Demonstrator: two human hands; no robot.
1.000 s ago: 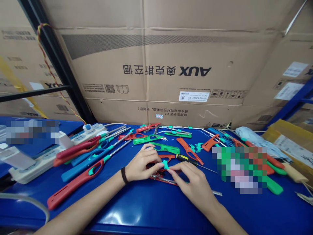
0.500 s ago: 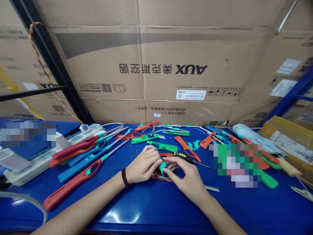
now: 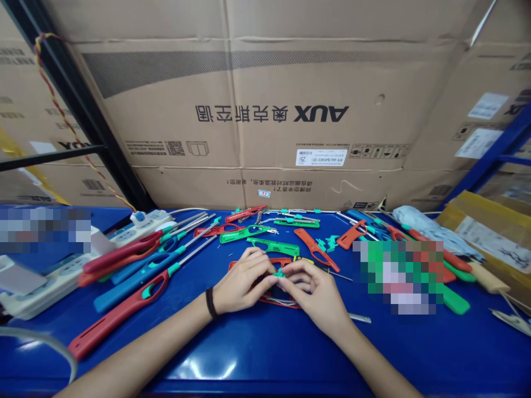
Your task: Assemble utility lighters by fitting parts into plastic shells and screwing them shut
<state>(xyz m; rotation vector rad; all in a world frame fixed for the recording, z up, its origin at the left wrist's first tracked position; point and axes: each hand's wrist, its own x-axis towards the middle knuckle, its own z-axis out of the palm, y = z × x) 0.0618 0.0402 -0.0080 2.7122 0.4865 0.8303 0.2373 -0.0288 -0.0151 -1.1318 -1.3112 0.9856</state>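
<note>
Both hands meet over the blue table, pinching one small teal plastic piece (image 3: 279, 273). My left hand (image 3: 248, 281) grips it from the left between thumb and fingers. My right hand (image 3: 312, 287) has the other side between thumb and forefinger. Just beneath them lies an opened red lighter casing (image 3: 286, 301) with wires or a thin rod in it, partly hidden by the hands. A second red casing half (image 3: 284, 261) shows just behind the fingers. Beyond it are a green casing half (image 3: 276, 246) and a screwdriver (image 3: 305, 261), whose handle is partly covered.
Several long gas lighters (image 3: 124, 309) lie at the left beside a white power strip (image 3: 50, 287). Loose teal parts (image 3: 327, 243) and an orange-red casing half (image 3: 317, 249) lie behind. A metal strip (image 3: 360, 318) is right of my hand. A large cardboard box (image 3: 249, 72) walls off the back.
The teal piece has been turned between my fingers, so less of it shows now. Both hands stay in nearly the same place; the view has shifted slightly.
</note>
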